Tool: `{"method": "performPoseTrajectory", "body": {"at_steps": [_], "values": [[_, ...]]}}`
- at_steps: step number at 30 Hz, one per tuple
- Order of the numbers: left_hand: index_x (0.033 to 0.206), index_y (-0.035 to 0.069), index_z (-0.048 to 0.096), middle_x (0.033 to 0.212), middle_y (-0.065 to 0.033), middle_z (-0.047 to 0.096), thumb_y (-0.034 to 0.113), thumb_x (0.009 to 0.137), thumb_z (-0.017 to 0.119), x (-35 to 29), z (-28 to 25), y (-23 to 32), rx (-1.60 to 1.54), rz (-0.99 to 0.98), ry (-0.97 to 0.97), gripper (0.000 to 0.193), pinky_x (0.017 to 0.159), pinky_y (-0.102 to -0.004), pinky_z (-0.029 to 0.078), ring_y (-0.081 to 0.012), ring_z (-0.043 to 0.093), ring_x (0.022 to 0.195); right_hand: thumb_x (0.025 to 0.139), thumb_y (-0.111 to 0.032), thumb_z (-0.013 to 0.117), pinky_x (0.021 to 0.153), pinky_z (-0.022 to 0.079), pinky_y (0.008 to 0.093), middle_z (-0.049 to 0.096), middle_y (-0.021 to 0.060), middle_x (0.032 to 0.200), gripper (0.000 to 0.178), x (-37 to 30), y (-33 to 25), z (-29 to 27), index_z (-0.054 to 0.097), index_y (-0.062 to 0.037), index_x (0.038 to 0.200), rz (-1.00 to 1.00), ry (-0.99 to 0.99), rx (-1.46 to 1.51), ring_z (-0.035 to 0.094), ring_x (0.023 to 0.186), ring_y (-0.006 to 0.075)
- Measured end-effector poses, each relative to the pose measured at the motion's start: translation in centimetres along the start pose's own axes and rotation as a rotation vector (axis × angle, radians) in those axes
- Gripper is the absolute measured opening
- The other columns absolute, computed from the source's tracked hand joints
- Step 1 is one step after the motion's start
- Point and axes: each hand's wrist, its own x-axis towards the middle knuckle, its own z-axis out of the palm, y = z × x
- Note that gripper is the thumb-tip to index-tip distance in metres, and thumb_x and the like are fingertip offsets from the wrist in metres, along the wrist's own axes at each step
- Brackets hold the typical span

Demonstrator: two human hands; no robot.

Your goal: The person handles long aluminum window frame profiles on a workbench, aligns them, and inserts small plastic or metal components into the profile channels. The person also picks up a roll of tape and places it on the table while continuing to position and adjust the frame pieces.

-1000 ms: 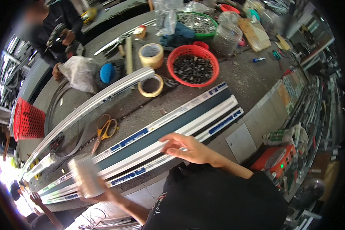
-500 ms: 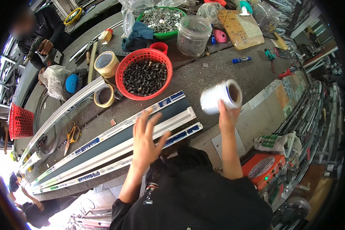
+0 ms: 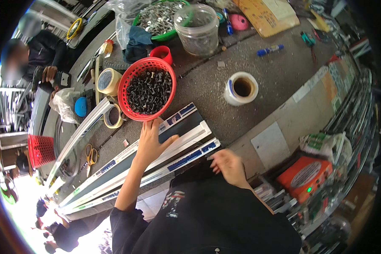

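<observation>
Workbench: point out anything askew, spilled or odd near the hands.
Nothing looks spilled or damaged. The left hand rests flat on the long white profile, just below the red basket of dark parts; the right hand is at the profile's near end. The roll of clear film lies apart on the bench.

Film roll (image 3: 241,88): half a second ago it was held up in the right hand; now it stands on the worktop (image 3: 283,80), well apart from both hands.
Right hand (image 3: 227,166): now empty, drawn back near the end of the white profile (image 3: 186,157).
Left hand (image 3: 151,142): moved forward, now flat on the profile, fingertips at the red basket (image 3: 147,89).
</observation>
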Motion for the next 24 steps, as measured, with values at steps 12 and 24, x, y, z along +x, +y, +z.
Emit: {"method": "performPoseTrajectory", "body": {"at_steps": [12, 24], "values": [[0.116, -0.002, 0.053, 0.115, -0.0149, 0.055, 0.035, 0.082, 0.079, 3.2, -1.3, -0.7, -0.386, 0.204, -0.541, 0.057, 0.084, -0.0406, 0.051, -0.0280, 0.064, 0.093, 0.103, -0.024, 0.057, 0.040, 0.045, 0.0223, 0.069, 0.0119, 0.071, 0.031, 0.0, 3.3, 7.2, 0.063, 0.0053, 0.097, -0.008, 0.237, 0.320, 0.063, 0.048, 0.0126], [0.126, -0.008, 0.060, 0.112, -0.0178, 0.071, 0.032, 0.083, 0.075, -0.3, 2.8, 3.3, -1.275, -0.498, -1.286, 0.061, 0.087, -0.0331, 0.056, -0.0234, 0.071, 0.091, 0.102, -0.027, 0.060, 0.045, 0.048, 0.0222, 0.069, 0.0123, 0.068, 0.035, -9.5, 5.3, 5.8, 0.064, 0.0040, 0.085, -0.082, 0.278, 0.388, 0.065, 0.052, 0.0121]]}}
